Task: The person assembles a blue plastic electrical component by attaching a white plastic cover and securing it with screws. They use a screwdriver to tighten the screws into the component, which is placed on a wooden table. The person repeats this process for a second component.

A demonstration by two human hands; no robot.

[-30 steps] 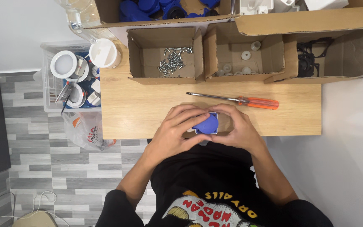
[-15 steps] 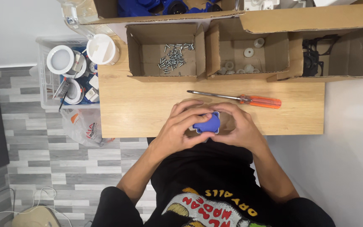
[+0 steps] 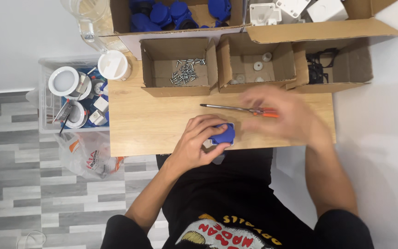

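Observation:
My left hand [image 3: 198, 140] grips a small blue plastic part [image 3: 223, 134] near the front edge of the wooden table [image 3: 148, 124]. My right hand [image 3: 284, 114] is blurred by motion, fingers spread, over the orange handle of a screwdriver [image 3: 236, 109] that lies on the table. Whether it touches the handle I cannot tell. The screwdriver's metal shaft points left.
Three open cardboard boxes stand at the back: one with screws [image 3: 186, 71], one with small white parts [image 3: 257, 64], one with black parts [image 3: 316, 69]. Behind them are boxes of blue parts [image 3: 176, 11] and white parts [image 3: 295, 9]. A clear bin [image 3: 72, 94] with white lamps stands left.
My right hand has let go of the blue part and moved up and right to the screwdriver. My left hand alone now holds the blue part.

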